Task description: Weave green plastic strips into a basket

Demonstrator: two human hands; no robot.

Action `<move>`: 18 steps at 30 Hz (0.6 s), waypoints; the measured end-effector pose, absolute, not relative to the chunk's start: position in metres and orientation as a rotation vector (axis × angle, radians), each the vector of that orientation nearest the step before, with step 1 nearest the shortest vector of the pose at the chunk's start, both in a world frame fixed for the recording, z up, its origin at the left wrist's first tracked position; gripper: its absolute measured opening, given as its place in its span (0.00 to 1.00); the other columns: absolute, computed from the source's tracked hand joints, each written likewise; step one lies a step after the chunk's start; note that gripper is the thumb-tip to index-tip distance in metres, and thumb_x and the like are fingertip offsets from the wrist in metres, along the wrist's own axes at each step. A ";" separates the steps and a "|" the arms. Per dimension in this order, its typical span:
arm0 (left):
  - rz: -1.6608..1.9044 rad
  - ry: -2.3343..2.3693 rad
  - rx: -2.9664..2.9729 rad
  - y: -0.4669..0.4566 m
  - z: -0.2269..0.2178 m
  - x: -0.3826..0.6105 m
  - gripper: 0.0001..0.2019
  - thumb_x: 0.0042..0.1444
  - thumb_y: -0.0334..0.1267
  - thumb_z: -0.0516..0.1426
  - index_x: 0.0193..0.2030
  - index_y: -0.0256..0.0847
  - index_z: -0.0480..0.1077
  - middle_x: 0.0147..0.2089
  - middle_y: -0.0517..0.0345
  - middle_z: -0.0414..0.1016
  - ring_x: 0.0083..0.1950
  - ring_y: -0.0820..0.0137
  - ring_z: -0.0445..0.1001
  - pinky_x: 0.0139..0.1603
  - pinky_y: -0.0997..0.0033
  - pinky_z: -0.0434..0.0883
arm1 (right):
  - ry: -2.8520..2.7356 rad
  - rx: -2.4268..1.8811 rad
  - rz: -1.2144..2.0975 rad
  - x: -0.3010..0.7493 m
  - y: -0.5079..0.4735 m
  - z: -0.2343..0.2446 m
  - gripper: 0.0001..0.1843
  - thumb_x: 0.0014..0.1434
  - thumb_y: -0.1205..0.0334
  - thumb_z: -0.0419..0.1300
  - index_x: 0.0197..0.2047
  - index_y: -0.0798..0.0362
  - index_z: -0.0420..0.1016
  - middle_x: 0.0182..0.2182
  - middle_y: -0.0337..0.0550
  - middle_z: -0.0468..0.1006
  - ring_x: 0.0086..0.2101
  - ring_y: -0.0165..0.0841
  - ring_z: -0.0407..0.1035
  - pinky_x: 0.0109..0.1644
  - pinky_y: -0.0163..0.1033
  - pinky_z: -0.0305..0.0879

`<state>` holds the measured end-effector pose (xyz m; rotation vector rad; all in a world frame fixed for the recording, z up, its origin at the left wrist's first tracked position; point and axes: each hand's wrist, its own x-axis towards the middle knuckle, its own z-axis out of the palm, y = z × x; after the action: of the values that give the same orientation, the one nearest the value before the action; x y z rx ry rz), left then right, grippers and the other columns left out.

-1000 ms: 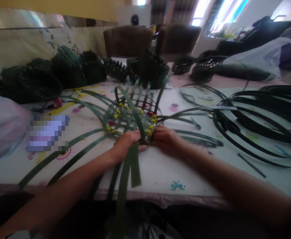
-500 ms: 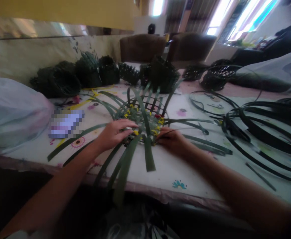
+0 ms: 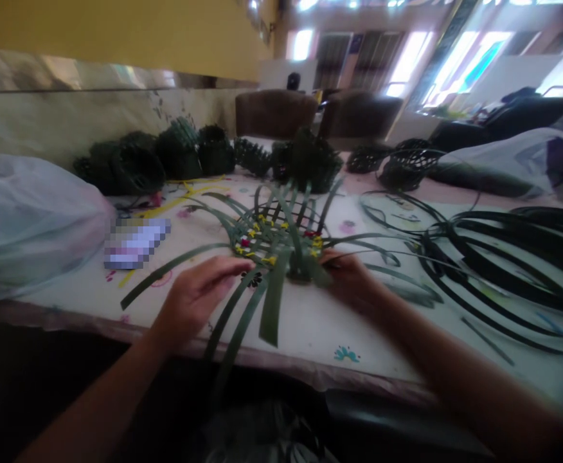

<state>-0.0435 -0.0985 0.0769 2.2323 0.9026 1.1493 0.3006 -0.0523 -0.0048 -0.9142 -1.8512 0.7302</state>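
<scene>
A partly woven basket [image 3: 267, 241] of dark green flat strips lies on the table, with yellow ties and a few red bits along its edge. Long loose strips fan out from it on all sides. My left hand [image 3: 197, 292] is at its near left edge, fingers stretched toward the weave and holding nothing that I can see. On the right side, my right hand [image 3: 351, 276] has its fingers closed on a thin green strip [image 3: 407, 253] that trails off to the right. Its fingertips are partly hidden by a wide strip [image 3: 322, 273].
Coils of dark strip [image 3: 517, 257] lie at the right. Several finished-looking dark green baskets [image 3: 216, 151] stand along the back. A white plastic bag [image 3: 35, 225] and a blurred-out phone-like object [image 3: 137, 243] are at the left. Another plastic bag [image 3: 503, 161] is at the back right.
My left hand has drawn back from the weave toward the left and nearer me. My right hand has shifted slightly right, and front strips near it have moved. The view has tilted up a little.
</scene>
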 end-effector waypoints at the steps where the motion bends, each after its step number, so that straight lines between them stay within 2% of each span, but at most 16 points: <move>1: 1.203 0.975 2.169 -0.109 0.074 -0.048 0.12 0.66 0.33 0.54 0.51 0.44 0.77 0.50 0.57 0.81 0.52 0.67 0.79 0.55 0.70 0.75 | -1.839 -0.931 0.741 0.302 -0.053 -0.002 0.14 0.57 0.48 0.67 0.31 0.49 0.82 0.31 0.42 0.79 0.33 0.35 0.73 0.40 0.41 0.71; 5: 1.351 1.185 2.051 -0.143 0.041 -0.064 0.11 0.65 0.30 0.54 0.47 0.44 0.77 0.46 0.59 0.82 0.48 0.69 0.80 0.51 0.73 0.76 | -1.817 -1.000 0.794 0.306 -0.055 0.011 0.15 0.55 0.47 0.68 0.30 0.51 0.81 0.31 0.42 0.79 0.32 0.34 0.72 0.39 0.40 0.71; 9: 1.229 1.001 2.378 -0.142 0.008 -0.073 0.13 0.63 0.30 0.55 0.50 0.44 0.77 0.49 0.56 0.82 0.50 0.68 0.80 0.54 0.71 0.76 | -1.790 -0.940 0.801 0.307 -0.058 0.018 0.13 0.55 0.50 0.69 0.32 0.51 0.82 0.30 0.41 0.79 0.32 0.33 0.72 0.40 0.39 0.71; 13: 1.133 1.297 2.335 -0.105 0.002 -0.072 0.16 0.65 0.39 0.54 0.57 0.41 0.74 0.55 0.48 0.78 0.56 0.61 0.77 0.59 0.60 0.75 | -1.705 -0.985 0.836 0.315 -0.063 0.020 0.14 0.52 0.48 0.71 0.32 0.51 0.82 0.31 0.41 0.79 0.32 0.34 0.72 0.40 0.40 0.71; 16: 1.106 1.324 2.255 -0.066 0.009 -0.063 0.27 0.59 0.44 0.61 0.65 0.41 0.66 0.64 0.44 0.70 0.62 0.57 0.72 0.60 0.54 0.74 | -1.723 -1.006 0.820 0.321 -0.064 0.018 0.16 0.52 0.46 0.70 0.31 0.51 0.82 0.31 0.42 0.78 0.33 0.35 0.72 0.40 0.41 0.70; 18: 1.227 1.254 2.257 -0.042 0.014 -0.056 0.29 0.57 0.44 0.63 0.64 0.41 0.66 0.65 0.44 0.68 0.65 0.57 0.69 0.64 0.51 0.70 | -1.826 -0.981 0.825 0.322 -0.064 0.015 0.16 0.55 0.45 0.69 0.32 0.51 0.82 0.31 0.44 0.78 0.33 0.36 0.72 0.40 0.41 0.71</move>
<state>-0.0558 -0.0421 0.0136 2.2568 1.2537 1.2268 0.3215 -0.0643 0.0151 -0.9811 -1.8262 0.8246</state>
